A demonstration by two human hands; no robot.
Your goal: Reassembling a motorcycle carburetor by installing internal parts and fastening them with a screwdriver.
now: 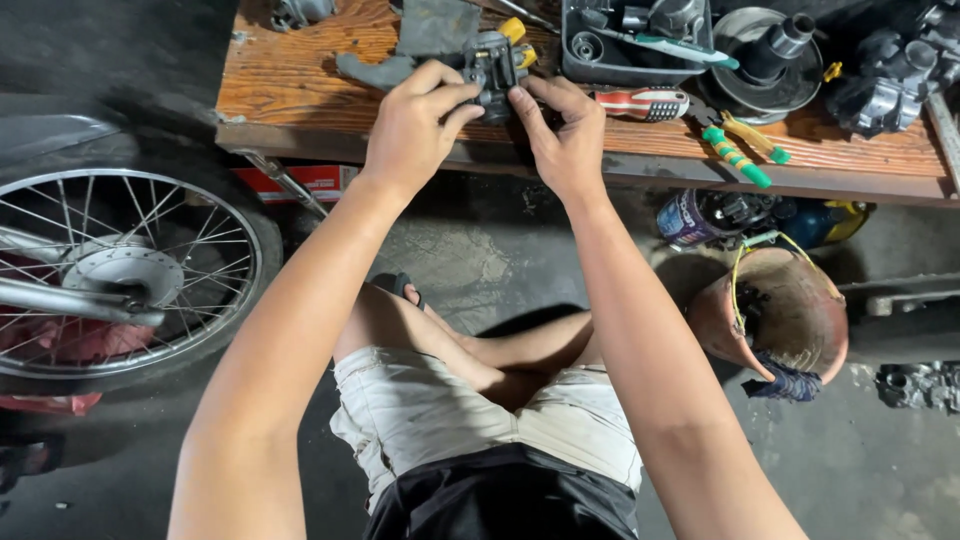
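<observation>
I am gripping the small metal carburettor (495,68) with my left hand (412,128) and right hand (562,135) over the bench's (300,80) front edge, steadying it with fingertips to avoid slipping.

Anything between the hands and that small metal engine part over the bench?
Nothing visible. The left hand and right hand already grip the small metal part from either side, fingers on it, above the wooden bench. The pliers lie off to the right.
</observation>
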